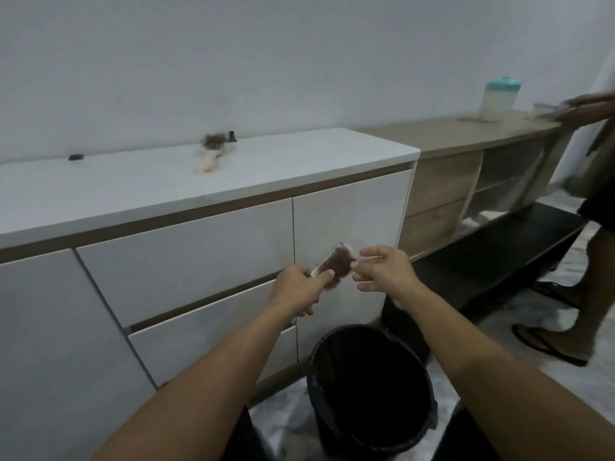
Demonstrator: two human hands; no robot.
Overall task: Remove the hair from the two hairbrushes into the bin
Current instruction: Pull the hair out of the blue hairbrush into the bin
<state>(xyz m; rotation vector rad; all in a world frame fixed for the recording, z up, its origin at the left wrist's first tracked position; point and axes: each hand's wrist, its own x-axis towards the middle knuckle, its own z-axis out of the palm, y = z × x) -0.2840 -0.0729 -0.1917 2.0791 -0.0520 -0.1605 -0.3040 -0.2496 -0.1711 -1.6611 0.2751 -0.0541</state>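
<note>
On the far left of the white cabinet top [133, 191] lies a small black object [76, 157], too blurred to tell what it is. Further right on the same top, near the wall, rests a pale pink hairbrush [210, 154] with a tuft of brown hair caught in its bristles; a small dark clip-like thing [231, 136] lies just behind it. Lower down, in front of the white drawer fronts, the left hand [294, 291] is closed around the handle of a clear, pale hairbrush [332, 261], its head tilted up to the right and matted with a thick pad of brown hair [340, 262]. The right hand [382, 269] is just beside the brush head, thumb and forefinger pinched narrowly at the edge of the hair, the other fingers spread; whether it actually grips any strands cannot be told. Below and between the forearms stands a round bin lined with a black plastic bag [369, 387], open on the pale floor, directly under the brush. To the right runs a low wooden sideboard [466, 138] bearing a clear container with a teal lid [498, 98], and at the far right edge stands another person [595, 227] in dark flip-flops, one hand on the sideboard.
</note>
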